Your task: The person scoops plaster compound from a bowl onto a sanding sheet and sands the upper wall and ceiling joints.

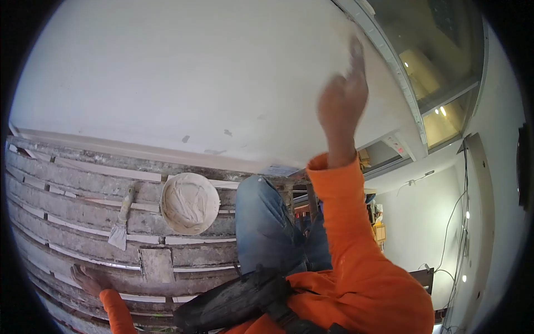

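Note:
My right hand is raised against the white wall. Its index finger stretches up toward the joint beside the metal window frame strip, while the other fingers look curled with nothing visible in them. Whitish smears show on that finger. Low on the left, my left hand rests with fingers spread on the wooden planks. Between the hands stands a round tub of off-white paste. A putty knife lies left of it, its blade coated in white. Nearer me is a square, paste-stained plate.
Gaps run between the scaffold planks. My knee in jeans is close to the tub, and a black bag hangs across my body. To the right are a glass window, loose cables and a lower room.

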Action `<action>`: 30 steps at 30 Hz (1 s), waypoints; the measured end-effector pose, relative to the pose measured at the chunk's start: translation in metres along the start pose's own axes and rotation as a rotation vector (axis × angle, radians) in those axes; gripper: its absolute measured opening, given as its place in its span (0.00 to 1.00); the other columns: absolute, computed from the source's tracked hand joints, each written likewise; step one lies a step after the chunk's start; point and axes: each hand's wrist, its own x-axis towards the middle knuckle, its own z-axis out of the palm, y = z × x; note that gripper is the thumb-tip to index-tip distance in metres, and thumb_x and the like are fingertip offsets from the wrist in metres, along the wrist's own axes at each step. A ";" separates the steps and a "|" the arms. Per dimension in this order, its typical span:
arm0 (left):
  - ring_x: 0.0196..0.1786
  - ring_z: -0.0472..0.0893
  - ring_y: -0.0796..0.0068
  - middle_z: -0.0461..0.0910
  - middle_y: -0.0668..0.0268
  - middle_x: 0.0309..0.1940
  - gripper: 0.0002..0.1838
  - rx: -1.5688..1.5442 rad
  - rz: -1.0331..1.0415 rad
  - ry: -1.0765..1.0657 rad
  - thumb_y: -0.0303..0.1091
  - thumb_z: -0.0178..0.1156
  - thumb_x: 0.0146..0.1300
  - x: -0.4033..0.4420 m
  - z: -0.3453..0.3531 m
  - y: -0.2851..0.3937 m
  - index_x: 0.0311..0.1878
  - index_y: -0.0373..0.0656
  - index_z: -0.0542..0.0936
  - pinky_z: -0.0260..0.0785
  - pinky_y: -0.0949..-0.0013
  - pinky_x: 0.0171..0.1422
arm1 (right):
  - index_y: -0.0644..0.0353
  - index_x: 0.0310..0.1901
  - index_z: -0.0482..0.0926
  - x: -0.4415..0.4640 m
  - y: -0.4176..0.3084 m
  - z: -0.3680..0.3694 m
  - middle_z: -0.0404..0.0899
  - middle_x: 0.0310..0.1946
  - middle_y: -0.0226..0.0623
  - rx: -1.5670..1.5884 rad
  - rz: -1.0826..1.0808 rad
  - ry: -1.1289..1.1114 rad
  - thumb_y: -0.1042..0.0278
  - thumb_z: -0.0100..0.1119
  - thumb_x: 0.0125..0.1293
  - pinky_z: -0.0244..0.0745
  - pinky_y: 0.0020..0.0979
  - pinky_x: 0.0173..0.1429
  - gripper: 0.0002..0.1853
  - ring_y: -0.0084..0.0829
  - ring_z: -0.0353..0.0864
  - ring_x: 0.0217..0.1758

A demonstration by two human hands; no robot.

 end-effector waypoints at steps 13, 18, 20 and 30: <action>0.66 0.66 0.55 0.69 0.55 0.62 0.30 0.026 0.022 -0.011 0.54 0.38 0.72 -0.001 0.008 -0.020 0.62 0.38 0.69 0.57 0.55 0.70 | 0.69 0.68 0.59 -0.027 0.243 -0.076 0.70 0.58 0.50 0.255 0.783 0.258 0.86 0.42 0.56 0.67 0.28 0.61 0.33 0.37 0.73 0.57; 0.67 0.65 0.56 0.68 0.55 0.63 0.32 0.015 -0.021 -0.022 0.57 0.37 0.71 -0.001 0.001 -0.005 0.63 0.37 0.68 0.56 0.54 0.71 | 0.71 0.66 0.61 -0.007 0.170 -0.016 0.76 0.51 0.48 0.211 0.450 0.182 0.86 0.44 0.55 0.70 0.28 0.57 0.32 0.36 0.77 0.51; 0.67 0.65 0.56 0.68 0.55 0.63 0.33 0.008 -0.033 -0.044 0.57 0.37 0.71 0.000 -0.007 0.003 0.63 0.37 0.68 0.55 0.54 0.71 | 0.71 0.65 0.62 0.012 0.108 0.006 0.76 0.50 0.48 0.292 0.497 0.199 0.86 0.45 0.56 0.70 0.28 0.56 0.31 0.35 0.77 0.50; 0.67 0.65 0.55 0.67 0.54 0.63 0.32 0.012 -0.026 -0.043 0.56 0.36 0.72 -0.001 -0.002 -0.001 0.64 0.37 0.67 0.56 0.55 0.71 | 0.71 0.57 0.71 0.032 -0.028 0.041 0.75 0.51 0.54 0.166 0.067 -0.135 0.79 0.43 0.54 0.66 0.29 0.57 0.26 0.39 0.73 0.50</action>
